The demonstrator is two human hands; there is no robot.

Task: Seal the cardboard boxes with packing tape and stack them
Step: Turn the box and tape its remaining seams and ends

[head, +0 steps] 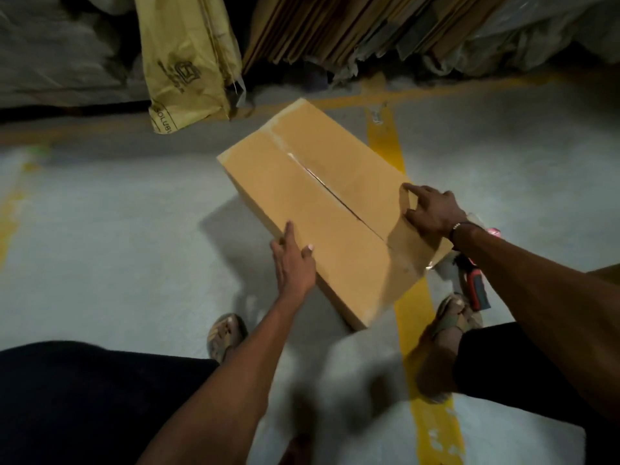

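Cardboard box lies on the grey floor across a yellow floor line, its top flaps closed with the centre seam partly gaping. The left hand rests flat, fingers straight, on the near left edge of the box. The right hand presses on the near right end with its fingers loosely bent, gripping nothing. Just beside that end, on the floor, lies what seems to be a tape dispenser, partly hidden by the forearm. Flattened cardboard sheets and a yellow sack stand at the far side.
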